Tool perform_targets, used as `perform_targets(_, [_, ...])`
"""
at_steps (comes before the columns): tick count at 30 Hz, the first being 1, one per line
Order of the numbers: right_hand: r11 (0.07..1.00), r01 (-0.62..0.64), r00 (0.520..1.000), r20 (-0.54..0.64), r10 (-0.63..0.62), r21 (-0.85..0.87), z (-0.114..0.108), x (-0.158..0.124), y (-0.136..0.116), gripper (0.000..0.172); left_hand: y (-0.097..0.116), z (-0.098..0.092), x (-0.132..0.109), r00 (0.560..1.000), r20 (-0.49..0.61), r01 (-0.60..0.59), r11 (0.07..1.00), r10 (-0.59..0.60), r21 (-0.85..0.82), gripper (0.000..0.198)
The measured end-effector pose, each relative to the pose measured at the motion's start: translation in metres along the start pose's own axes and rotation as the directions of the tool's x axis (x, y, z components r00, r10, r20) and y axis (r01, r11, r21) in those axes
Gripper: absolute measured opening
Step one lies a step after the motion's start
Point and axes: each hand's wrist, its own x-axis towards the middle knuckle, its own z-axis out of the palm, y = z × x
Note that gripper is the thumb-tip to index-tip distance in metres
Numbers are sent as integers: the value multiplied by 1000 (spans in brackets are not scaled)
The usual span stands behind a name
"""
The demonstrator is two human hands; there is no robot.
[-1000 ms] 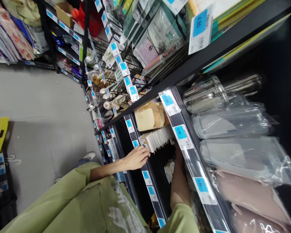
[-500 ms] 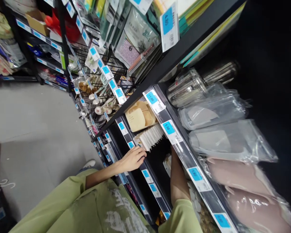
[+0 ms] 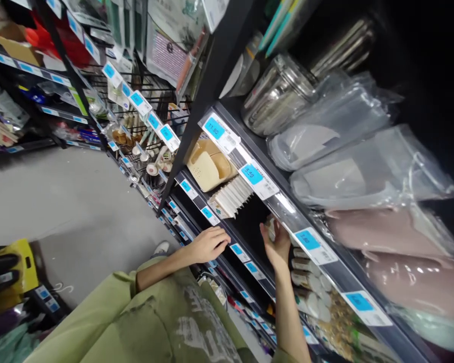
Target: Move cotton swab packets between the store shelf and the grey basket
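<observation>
My left hand (image 3: 209, 244) rests on the black front rail of a lower shelf (image 3: 227, 237), fingers laid over the edge beside blue price labels, holding nothing. My right hand (image 3: 277, 247) is raised just under the rail of the shelf above, its fingers closed round a small pale pack (image 3: 271, 228) that the rail partly hides. A row of thin white packs (image 3: 231, 195) stands on the shelf just beyond both hands, with beige plastic baskets (image 3: 208, 166) behind it.
Bagged grey slippers (image 3: 340, 176) and pink slippers (image 3: 397, 237) lie on the upper shelf at right, past a shiny metal jar (image 3: 278, 96). Wire racks of kitchen tools (image 3: 147, 146) stand further along. Grey aisle floor (image 3: 60, 201) lies to the left, a yellow display (image 3: 13, 259) at its edge.
My right hand has come out from deep in the lower shelf, and now shows closed on a small pack. The left hand stayed on the rail. The view swung down and right.
</observation>
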Motion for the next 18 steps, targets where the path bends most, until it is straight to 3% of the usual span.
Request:
perform_targets(3, [1000,-13,1000,8,13,-18,-7,-65,1,26,9,8,-15,983,174,-40,997,51,-64,27])
perform_targets(6, [978,-187,980,-56,193,97,6,-146,4,17,19,27,-40,915,389,-85,994,104,-66,24])
perform_targets(9, [848,-448,866,-100,490,282,42,-228,9,23,28,51,-72,782,598,-198,980,177,-31,17])
perform_targets(12, [707,-589,756,-42,653,392,80,-298,9,31,37,69,-104,636,748,-283,959,190,-4,14])
perform_targets(15, [635,-630,712,7,702,447,94,-344,3,33,44,76,-129,520,850,-288,954,83,83,18])
perform_targets(18, [664,-641,721,5,693,384,79,-368,5,30,50,79,-147,432,901,-310,930,-49,199,27])
